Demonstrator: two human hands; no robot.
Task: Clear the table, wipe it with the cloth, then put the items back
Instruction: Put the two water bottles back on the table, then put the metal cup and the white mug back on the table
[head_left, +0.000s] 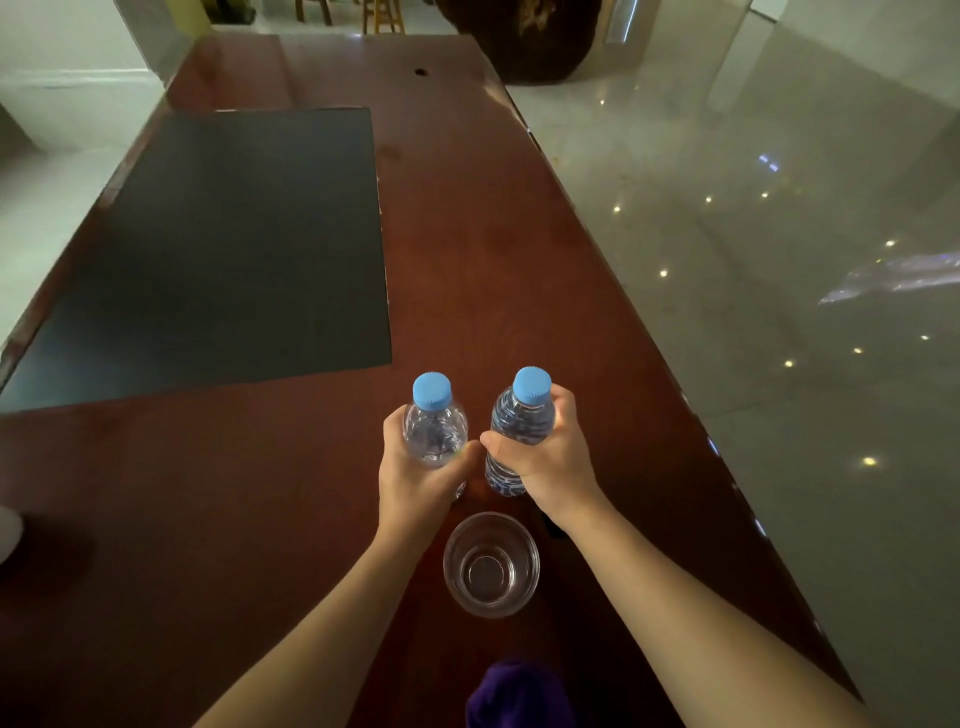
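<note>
Two clear plastic water bottles with blue caps stand upright side by side over the reddish-brown wooden table (260, 493). My left hand (415, 478) grips the left bottle (435, 426) around its body. My right hand (545, 457) grips the right bottle (519, 421) the same way. Whether the bottles touch the tabletop is hidden by my hands. An empty clear glass cup (491, 564) stands on the table just in front of me, between my forearms. A purple cloth (514, 693) lies at the near edge, partly cut off by the frame.
A large black mat (223, 249) covers the table's far left part. A white object (8, 535) shows at the left frame edge. The table's right edge drops to a glossy tiled floor (779, 260). A small dark hole (421, 71) sits near the far end.
</note>
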